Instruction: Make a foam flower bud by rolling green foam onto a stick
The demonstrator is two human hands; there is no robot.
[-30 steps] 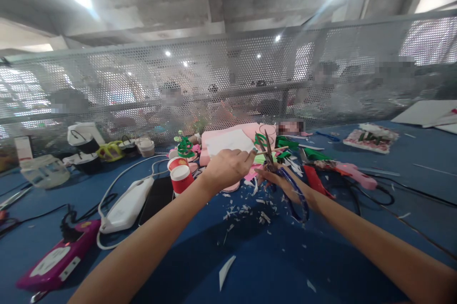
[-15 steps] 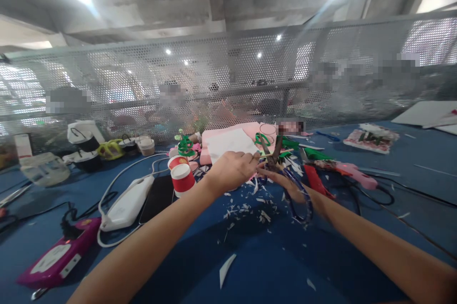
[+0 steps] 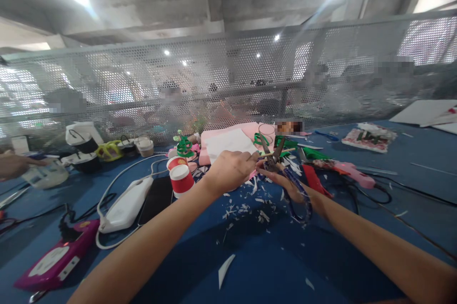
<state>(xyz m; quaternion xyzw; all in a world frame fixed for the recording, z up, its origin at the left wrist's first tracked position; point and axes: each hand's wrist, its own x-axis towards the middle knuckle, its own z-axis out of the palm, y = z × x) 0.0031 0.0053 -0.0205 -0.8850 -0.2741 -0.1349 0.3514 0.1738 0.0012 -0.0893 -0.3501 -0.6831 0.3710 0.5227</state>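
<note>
My left hand [image 3: 232,171] is closed, its fingertips pinching a thin pale yellow-green stick [image 3: 280,152] that points to the right. Scissors [image 3: 275,165] with dark blades and blue-wrapped handles are in my right hand [image 3: 287,186], blades parted and pointing up and away beside the stick. One large handle loop hangs below the palm. Some of my right fingers reach under the scissors towards my left fingertips. Beyond my left hand, a white paper sheet [image 3: 230,144] lies on pink sheets [image 3: 253,129]. White scraps [image 3: 244,209] are strewn on the blue table below my hands.
Red-and-white paper cups [image 3: 181,181], a black phone [image 3: 156,199], a white power bank [image 3: 128,206] and a purple power strip [image 3: 59,256] stand left. A pink glue gun [image 3: 357,175] with its cable lies right. Another person's hand [image 3: 16,166] is at a jar [image 3: 48,174].
Another person's hand has come in from the left edge over the jar. The scissor blades look slightly wider apart. My hands stay nearly in place, and the view has shifted slightly.
</note>
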